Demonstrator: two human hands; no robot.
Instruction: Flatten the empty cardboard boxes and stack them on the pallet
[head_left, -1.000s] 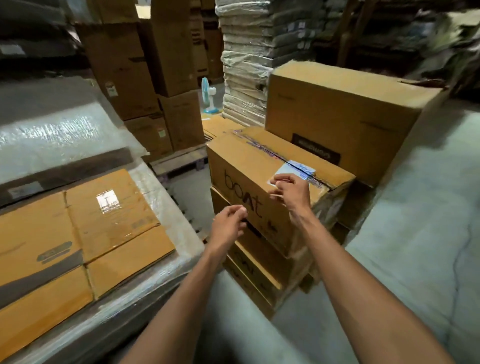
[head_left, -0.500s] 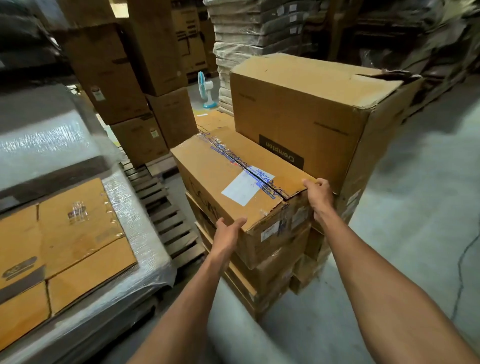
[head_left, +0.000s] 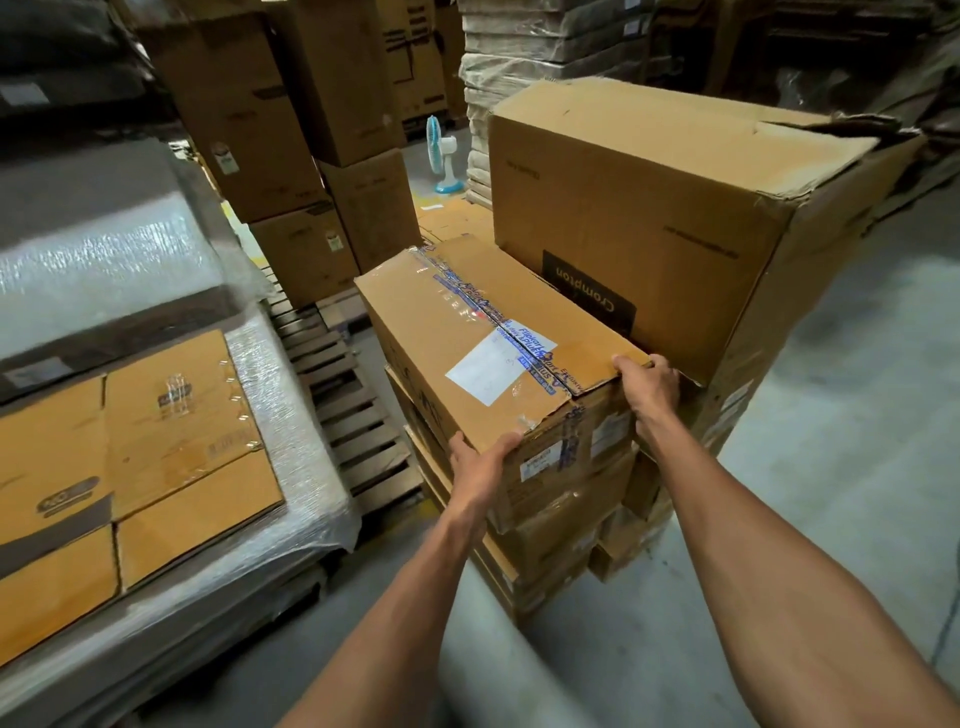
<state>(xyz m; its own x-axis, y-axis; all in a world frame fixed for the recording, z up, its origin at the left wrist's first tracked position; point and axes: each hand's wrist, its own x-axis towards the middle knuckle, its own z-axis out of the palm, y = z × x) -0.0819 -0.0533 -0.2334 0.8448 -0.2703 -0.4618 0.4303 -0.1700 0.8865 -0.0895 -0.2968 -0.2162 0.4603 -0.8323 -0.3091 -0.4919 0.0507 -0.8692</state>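
You are gripping the taped box (head_left: 467, 332) atop a stack at 12 o'clock, left hand (head_left: 480, 467) and right hand (head_left: 649, 387) curling over its near corners. A Crompton box (head_left: 675, 208) is crowding it at 1 o'clock; Flipkart tape (head_left: 498, 312) is running along its lid.

Right of taped box (head_left: 457, 332) is blocked by Crompton box (head_left: 649, 208); open gap is left above pallet slats (head_left: 343, 384) on its left.

Single wide-angle head cam, pitched forward and down, sits near enough that the taped box (head_left: 467, 343) fills frame centre, with the wrapped stack of flat cardboard (head_left: 171, 467) at left edge and concrete floor (head_left: 857, 467) at right.
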